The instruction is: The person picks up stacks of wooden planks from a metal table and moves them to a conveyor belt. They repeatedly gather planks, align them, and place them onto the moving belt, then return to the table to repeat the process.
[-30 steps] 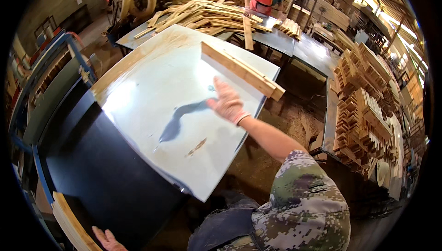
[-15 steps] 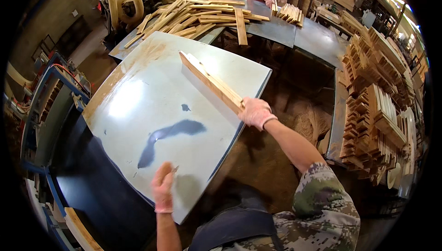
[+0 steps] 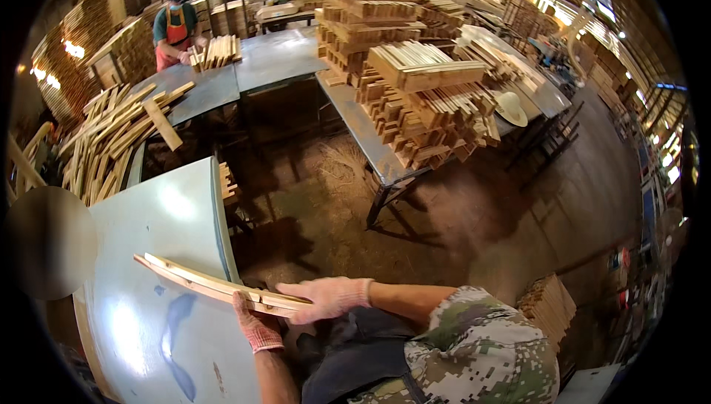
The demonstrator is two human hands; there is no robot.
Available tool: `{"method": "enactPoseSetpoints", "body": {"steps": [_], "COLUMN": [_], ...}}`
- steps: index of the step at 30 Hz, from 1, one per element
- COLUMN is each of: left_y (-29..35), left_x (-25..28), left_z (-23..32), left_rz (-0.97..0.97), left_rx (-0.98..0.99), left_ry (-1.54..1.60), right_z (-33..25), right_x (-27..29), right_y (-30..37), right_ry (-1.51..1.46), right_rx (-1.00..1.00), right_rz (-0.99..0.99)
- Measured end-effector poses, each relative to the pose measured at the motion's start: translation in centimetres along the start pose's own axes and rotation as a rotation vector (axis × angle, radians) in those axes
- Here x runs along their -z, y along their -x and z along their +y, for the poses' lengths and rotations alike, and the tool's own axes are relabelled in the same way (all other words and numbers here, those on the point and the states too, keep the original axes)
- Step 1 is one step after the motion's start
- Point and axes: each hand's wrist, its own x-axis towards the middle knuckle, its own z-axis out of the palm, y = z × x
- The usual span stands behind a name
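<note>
Right hand [image 3: 329, 299], gloved, grasps the near end of the wooden boards [image 3: 215, 283]; left hand [image 3: 257, 326], also gloved, grips them just beside it. The boards slant across the edge of the pale table [image 3: 141, 234] – contact with its top cannot be told. Visible marking: a blue-grey stain [image 3: 173, 341] – curved, left of the left hand.

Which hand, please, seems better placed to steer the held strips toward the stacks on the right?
Probably the right hand: it holds the wooden strips at their right end, nearer those stacks, while the left hand touches them farther left.
</note>
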Motion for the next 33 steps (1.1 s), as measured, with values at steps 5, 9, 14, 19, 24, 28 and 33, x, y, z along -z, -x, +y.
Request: {"method": "enactPoseSetpoints", "body": {"steps": [5,9,14,19,24,28,33], "left_y": [0.6,0.9,0.8,0.8,-1.7,-7.3,-17.1], "left_x": [-1.3,-5.6,-16.3,-31.9,-45.5,-53.3,-62.8], "left_z": [-3.4,-4.4,-7.6,-17.3,-25.7,-30.4,-32.3], "left_rz": [-0.051,-0.131,-0.398,-0.871,-1.347,-1.17,-0.746], "left_rx": [0.072,0.106,-0.168,-0.537,-0.335,-0.804,-1.256], "left_ry": [-0.034,-0.104,-0.466,-1.16,-1.335,-1.534,-1.767], "right_z": [5.4,8.0,10.5,13.0,18.7,23.6,29.5], "right_x": [-3.9,-4.3,4.7,16.8,27.2,35.9,46.3], "right_y": [2.5,3.7,7.4,13.7,22.0,27.5,29.0], "right_ry": [0.012,-0.036,-0.189,-0.092,-0.584,-0.766,-0.811], "right_rx": [-0.011,0.155,0.372,0.226,-0.014,0.223,-0.029], "right_rz": [0.157,0.295,0.457,1.136,1.646,1.649,1.837]}}
